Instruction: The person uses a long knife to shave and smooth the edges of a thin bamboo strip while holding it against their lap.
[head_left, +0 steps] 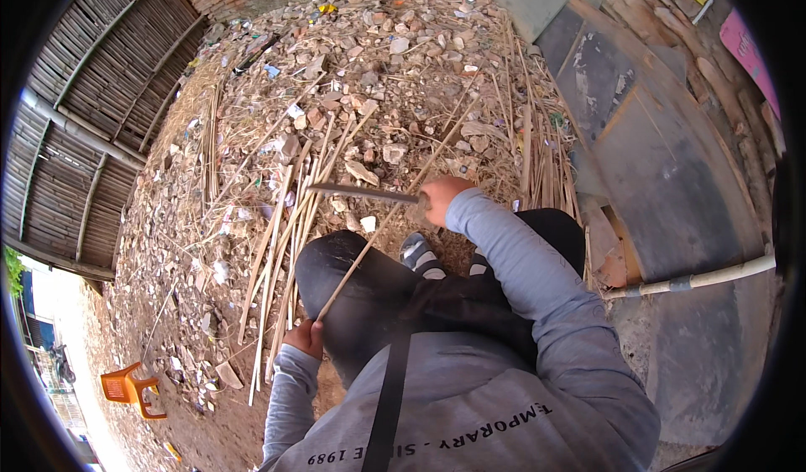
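My left hand is closed on the near end of a thin bamboo strip beside my left knee. The strip slants across that knee, up and away to the right over the rubble. In my right hand is a long-bladed knife, its dark blade pointing left across the strip; whether the two touch I cannot tell. The knife's handle is mostly hidden in my fist. Several cut bamboo strips lie in a loose pile left of my knee.
Broken bricks and stones cover the ground ahead. More strips lie at the right, near leaning dark boards and a pole. A bamboo wall stands on the left. An orange plastic chair is at the lower left.
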The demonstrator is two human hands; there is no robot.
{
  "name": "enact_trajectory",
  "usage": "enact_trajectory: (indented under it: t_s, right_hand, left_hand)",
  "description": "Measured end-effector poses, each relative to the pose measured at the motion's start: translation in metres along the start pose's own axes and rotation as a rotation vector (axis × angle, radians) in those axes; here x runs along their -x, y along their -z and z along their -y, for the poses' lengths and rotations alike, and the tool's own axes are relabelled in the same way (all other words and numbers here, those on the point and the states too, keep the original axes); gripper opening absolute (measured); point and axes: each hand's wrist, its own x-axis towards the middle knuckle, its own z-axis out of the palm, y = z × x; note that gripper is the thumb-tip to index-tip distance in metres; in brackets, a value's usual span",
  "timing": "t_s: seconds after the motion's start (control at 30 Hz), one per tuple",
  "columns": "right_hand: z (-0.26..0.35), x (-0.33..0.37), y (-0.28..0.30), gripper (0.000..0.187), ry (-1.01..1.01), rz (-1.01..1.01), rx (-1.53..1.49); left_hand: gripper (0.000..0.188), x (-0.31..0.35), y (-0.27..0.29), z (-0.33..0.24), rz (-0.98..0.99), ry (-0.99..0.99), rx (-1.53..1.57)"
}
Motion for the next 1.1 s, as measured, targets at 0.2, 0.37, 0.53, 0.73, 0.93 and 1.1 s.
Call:
enact_trajectory:
  t_s: [0.2, 0.37, 0.53, 0.73, 0.93, 1.1]
  right_hand:
    - [-0.027, -0.016, 0.005, 0.027, -0.162, -0.015, -0.204]
    - [-0.047, -0.026, -0.007, 0.028, -0.155, -0.108, -0.125]
    - [-0.005, -0.006, -0.011, 0.03, 0.051, 0.021, -0.02]
    - [-0.032, -0.021, 0.002, 0.029, -0.169, -0.019, -0.143]
    - [-0.027, -0.014, -0.003, 0.029, -0.025, -0.041, -0.097]
    - [-0.009, -0.005, -0.004, 0.031, 0.056, 0.083, 0.033]
  left_hand:
    - [0.038, 0.0, 0.003, -0.004, -0.021, 0.008, 0.005]
    - [0.037, -0.002, 0.006, -0.007, -0.014, -0.005, -0.056]
    - [0.038, 0.0, 0.001, -0.002, 0.004, 0.006, -0.02]
    - [0.038, -0.002, 0.005, -0.008, -0.029, -0.034, -0.023]
    - [0.037, -0.001, 0.004, -0.008, 0.006, 0.013, -0.075]
    - [0.037, -0.002, 0.005, -0.006, 0.001, -0.016, -0.013]
